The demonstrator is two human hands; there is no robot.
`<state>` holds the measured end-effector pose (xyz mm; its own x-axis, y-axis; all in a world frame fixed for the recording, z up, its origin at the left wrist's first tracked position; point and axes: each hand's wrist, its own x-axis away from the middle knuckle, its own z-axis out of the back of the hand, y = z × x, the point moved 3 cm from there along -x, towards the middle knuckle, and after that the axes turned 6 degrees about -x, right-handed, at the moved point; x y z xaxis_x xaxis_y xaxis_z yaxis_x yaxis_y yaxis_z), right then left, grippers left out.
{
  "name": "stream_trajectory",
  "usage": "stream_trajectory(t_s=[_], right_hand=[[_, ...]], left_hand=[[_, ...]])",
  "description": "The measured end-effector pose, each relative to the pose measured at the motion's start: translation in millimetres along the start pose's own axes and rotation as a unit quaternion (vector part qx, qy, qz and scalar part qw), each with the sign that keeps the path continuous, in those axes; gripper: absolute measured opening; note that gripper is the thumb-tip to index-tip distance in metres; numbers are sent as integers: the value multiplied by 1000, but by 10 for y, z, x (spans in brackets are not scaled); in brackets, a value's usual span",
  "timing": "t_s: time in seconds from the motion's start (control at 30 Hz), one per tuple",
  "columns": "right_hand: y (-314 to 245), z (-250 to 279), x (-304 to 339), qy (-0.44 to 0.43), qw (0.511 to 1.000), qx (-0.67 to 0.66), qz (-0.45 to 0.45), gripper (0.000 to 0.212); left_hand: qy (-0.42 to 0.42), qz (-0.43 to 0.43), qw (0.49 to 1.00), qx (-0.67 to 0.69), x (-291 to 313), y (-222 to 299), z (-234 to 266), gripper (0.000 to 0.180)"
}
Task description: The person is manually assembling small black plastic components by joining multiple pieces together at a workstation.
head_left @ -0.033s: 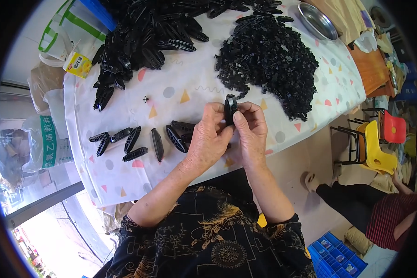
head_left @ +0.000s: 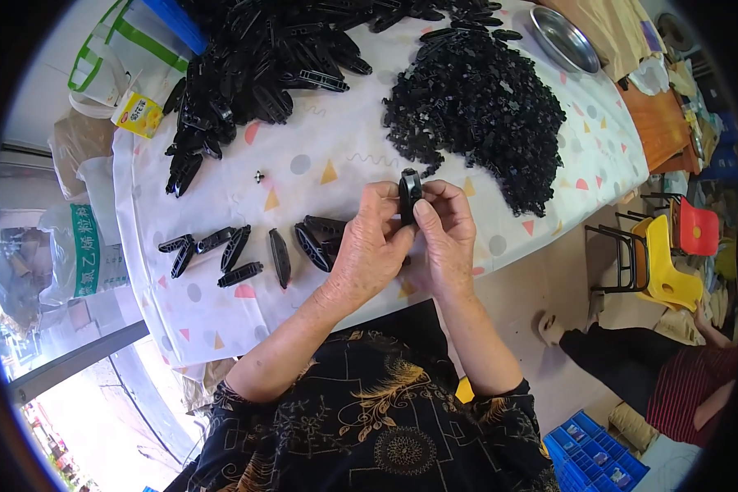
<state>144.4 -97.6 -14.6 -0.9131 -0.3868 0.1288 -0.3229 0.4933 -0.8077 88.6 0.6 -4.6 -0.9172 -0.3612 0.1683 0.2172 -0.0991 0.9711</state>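
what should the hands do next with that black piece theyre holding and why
Probably lay the black oval plastic piece down with the row of finished black pieces on the patterned tablecloth. Left hand and right hand both pinch it upright, and similar pieces lie side by side to their left.

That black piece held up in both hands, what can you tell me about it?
The black piece is small, narrow and elongated, seemingly moulded plastic with a rounded top end. It stands roughly upright above the table edge, pinched between the left hand and the right hand, whose thumbs and fingertips cover its lower part. Only its upper half shows; finer detail is too small to tell. It resembles the black shells lying on the patterned cloth.
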Motion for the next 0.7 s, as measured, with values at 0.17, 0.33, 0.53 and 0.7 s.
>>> stream_trajectory(t_s=[0.17, 0.33, 0.53, 0.7], right_hand=[[-70, -36, -86, -86, 991, 63, -75, 34], [-41, -26, -152, -121, 984, 75, -111, 33], [35, -22, -120, -111, 985, 90, -99, 29], [-315, 89, -239, -190, 952, 216, -101, 17]], left_hand=[[-42, -10, 999, 31, -42, 10, 104, 68], [-64, 8, 998, -24, -104, 53, 186, 64], [-108, -10, 991, -78, -175, 97, 317, 59], [-205, -90, 939, -260, -180, 281, 597, 44]])
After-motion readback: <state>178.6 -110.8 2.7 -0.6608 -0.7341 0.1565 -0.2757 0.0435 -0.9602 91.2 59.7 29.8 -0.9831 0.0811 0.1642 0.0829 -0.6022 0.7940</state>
